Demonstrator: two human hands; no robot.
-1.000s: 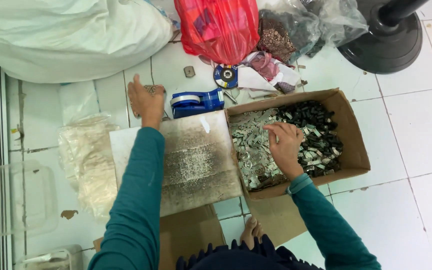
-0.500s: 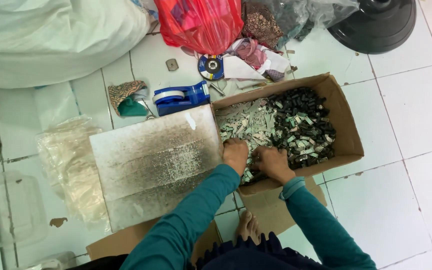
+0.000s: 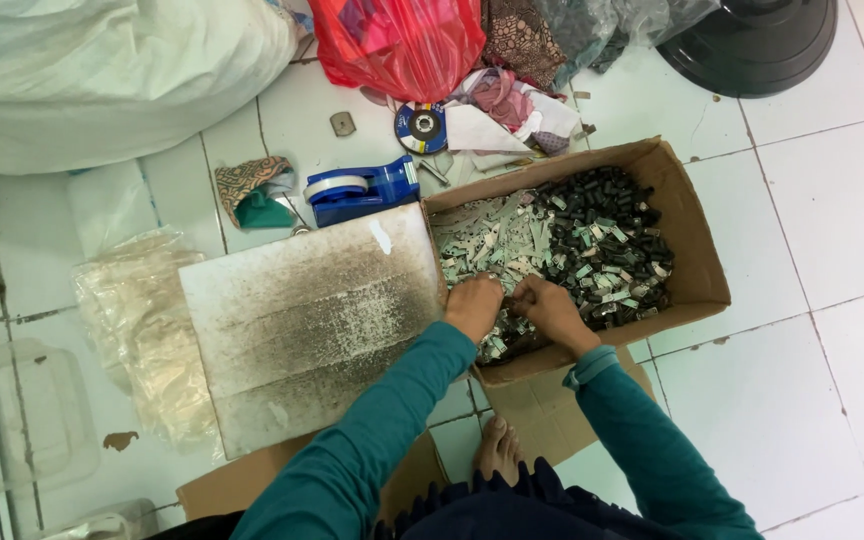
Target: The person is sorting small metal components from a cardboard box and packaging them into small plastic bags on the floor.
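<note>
Both hands (image 3: pixel 512 305) dig into small parts (image 3: pixel 562 250) inside the cardboard box (image 3: pixel 697 270).

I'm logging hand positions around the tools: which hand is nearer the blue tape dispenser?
Left. The left hand rests at the box's near-left corner, below the blue tape dispenser; the right hand is farther right.

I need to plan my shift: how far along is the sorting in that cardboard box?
Done: nothing sorted shows outside the box; the dirty white board beside it lies bare. In hand: left hand and right hand dig together at the near edge of the cardboard box. Left: pale strips and black pieces fill it.
</note>
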